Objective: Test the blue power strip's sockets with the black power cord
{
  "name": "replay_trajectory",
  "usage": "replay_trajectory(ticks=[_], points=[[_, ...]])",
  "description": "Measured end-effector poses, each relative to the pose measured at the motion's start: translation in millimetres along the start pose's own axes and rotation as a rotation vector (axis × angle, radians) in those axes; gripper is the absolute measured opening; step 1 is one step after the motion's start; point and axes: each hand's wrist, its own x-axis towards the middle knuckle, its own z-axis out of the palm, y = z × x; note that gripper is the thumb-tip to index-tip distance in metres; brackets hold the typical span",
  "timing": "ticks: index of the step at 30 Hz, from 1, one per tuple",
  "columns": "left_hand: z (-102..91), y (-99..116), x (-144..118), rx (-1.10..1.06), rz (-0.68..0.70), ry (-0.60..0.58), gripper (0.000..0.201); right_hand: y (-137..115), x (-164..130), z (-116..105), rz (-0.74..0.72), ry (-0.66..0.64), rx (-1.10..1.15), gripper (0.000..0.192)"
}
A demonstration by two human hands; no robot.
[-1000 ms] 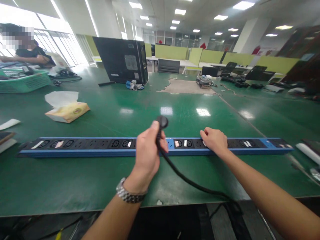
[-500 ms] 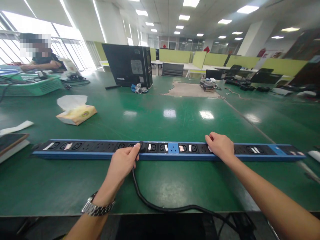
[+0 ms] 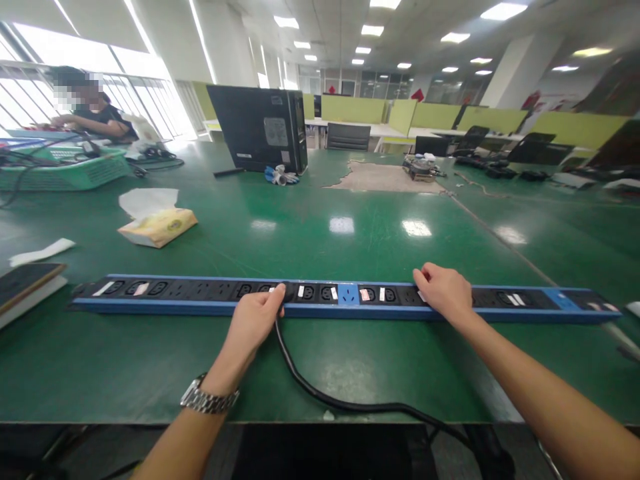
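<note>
A long blue-and-black power strip (image 3: 370, 313) lies across the green table, with rows of sockets and several small white and pink labels. My left hand (image 3: 254, 320), a metal watch on its wrist, is closed around a black plug (image 3: 289, 294) at a socket left of the strip's middle. Fingers hide most of the plug; I cannot tell how deep it sits. From it a thick black cord (image 3: 320, 398) curves down to the right and over the table's front edge. My right hand (image 3: 444, 290) is closed on the strip right of its blue middle socket, fingertips partly hidden.
On the left are a tissue pack (image 3: 159, 225), a dark notebook (image 3: 30, 290) and a green basket (image 3: 85, 170) with cables. A black computer tower (image 3: 257, 130) and gloves (image 3: 281, 175) stand farther back. Another person (image 3: 107, 120) sits at the far left.
The view has shifted slightly, moving the scene a little to the right. My left hand has tipped a bit over the plug, covering more of it. My right hand stays on the strip.
</note>
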Motion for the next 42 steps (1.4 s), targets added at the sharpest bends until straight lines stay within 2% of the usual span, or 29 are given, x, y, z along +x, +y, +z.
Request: replay_trajectory(ticks=[6,8,11,12,14,16,18,22,27,34,39,42], points=[[0.5,0,-6,-0.197,-0.084,0.008,0.054,0,0,-1,-0.012,0.008,0.009,0.046],[-2.6,7,-9,-0.326,-0.131,0.004,0.051,0,0,-1,-0.01,0.01,0.015,0.046],[-6.8,28,-14,-0.525,-0.102,0.039,0.048,0,0,-1,-0.011,0.02,0.023,0.046],[-5.8,37,-17,-0.567,-0.082,0.012,0.048,0,0,-1,-0.011,0.026,0.027,0.046],[2.8,54,-22,-0.601,-0.071,-0.155,0.048,0,0,-1,-0.007,0.035,0.032,0.045],[19.9,67,-27,-0.584,-0.095,-0.373,0.047,0,-1,-1,-0.004,0.037,0.032,0.045],[40.3,72,-30,-0.566,-0.134,-0.48,0.046,0,-1,0,-0.007,0.034,0.029,0.045],[66.9,66,-29,-0.505,-0.136,-0.429,0.048,1,0,0,-0.012,0.033,0.039,0.046],[72.8,60,-24,-0.337,-0.007,-0.368,0.055,2,1,1,-0.006,0.028,0.046,0.045],[80.6,59,-25,-0.23,0.027,-0.33,0.057,0,0,0,-0.004,0.041,0.051,0.043],[79.2,66,-34,-0.38,0.034,-0.335,0.053,1,0,0,-0.008,0.037,0.069,0.044],[90.8,76,-38,-0.461,0.027,-0.422,0.052,3,2,3,-0.025,0.055,0.109,0.046]])
